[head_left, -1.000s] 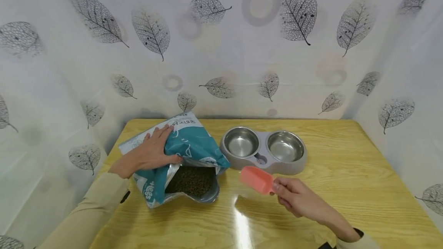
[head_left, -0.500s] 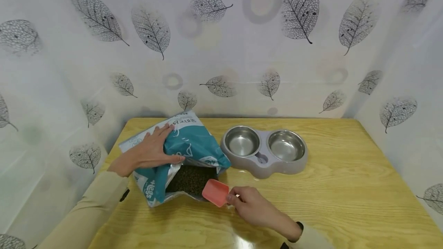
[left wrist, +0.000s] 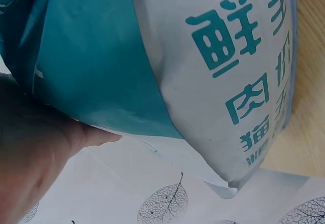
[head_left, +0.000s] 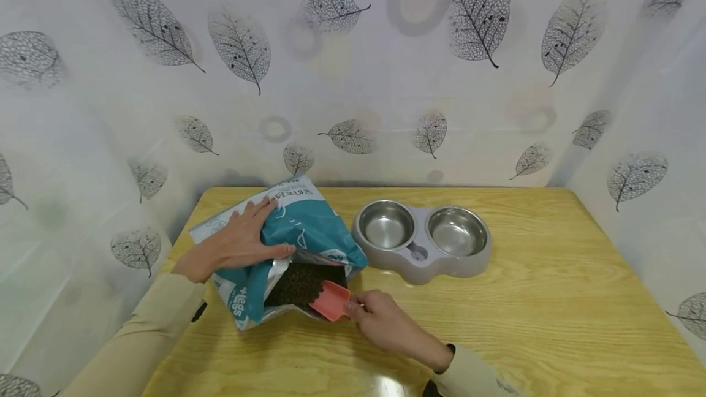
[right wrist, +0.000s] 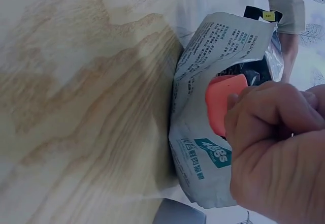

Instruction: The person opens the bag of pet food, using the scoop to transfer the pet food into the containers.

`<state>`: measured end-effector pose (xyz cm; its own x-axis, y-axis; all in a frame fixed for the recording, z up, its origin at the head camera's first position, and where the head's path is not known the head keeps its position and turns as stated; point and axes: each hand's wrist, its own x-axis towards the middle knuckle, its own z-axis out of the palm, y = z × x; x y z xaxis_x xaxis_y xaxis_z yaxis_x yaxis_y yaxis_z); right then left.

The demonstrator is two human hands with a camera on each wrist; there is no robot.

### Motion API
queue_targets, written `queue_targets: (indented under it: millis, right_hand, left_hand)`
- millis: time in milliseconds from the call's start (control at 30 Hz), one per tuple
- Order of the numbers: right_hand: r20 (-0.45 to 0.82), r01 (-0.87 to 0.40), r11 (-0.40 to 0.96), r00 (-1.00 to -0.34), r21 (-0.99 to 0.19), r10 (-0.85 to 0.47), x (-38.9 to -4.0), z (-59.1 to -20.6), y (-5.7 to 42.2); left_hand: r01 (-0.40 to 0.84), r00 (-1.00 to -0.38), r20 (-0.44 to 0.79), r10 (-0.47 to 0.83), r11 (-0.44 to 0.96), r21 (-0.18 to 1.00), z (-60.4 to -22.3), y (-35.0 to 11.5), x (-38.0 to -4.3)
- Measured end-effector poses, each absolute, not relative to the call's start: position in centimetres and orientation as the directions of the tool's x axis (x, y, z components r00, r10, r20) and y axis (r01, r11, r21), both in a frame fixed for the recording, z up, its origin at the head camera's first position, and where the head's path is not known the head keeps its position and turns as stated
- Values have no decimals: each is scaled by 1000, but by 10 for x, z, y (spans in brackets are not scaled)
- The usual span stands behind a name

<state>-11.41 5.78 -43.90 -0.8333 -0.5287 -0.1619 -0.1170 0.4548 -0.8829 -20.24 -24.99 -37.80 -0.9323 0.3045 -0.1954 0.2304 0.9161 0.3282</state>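
Observation:
A teal and white pet food bag (head_left: 314, 219) lies on its side at the table's left, its mouth facing the near edge. Brown kibble (head_left: 292, 288) shows inside. My left hand (head_left: 241, 241) rests on top of the bag, fingers spread and thumb along the upper edge of the mouth. In my right hand (head_left: 388, 326) I grip the handle of a coral-pink scoop (head_left: 333, 301). The scoop's front end is in the bag's mouth, its tip among the kibble. The right wrist view shows the scoop (right wrist: 223, 102) at the opening, its handle hidden by my fingers.
A grey double pet feeder (head_left: 436, 267) with two steel bowls stands right of the bag, close to its corner. The wooden table (head_left: 551, 299) reaches toward a leaf-patterned curtain (head_left: 375, 66) behind and at both sides.
My right hand has moved left with the scoop, from in front of the feeder into the bag's mouth. My left hand stays on the bag.

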Motion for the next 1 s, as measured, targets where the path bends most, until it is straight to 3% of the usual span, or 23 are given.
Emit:
queue_targets:
  millis: [600,1000]
  right_hand:
    - [-247,133,236,-787,-963,-565,-112,-451,65]
    - [-213,94,224,-774,-970,-596,-110,-447,76]
  left_hand:
    - [231,-932,-198,303,920,318,-378,-248,-203]
    - [227,-934,-195,300,918,326,-378,-249,-202]
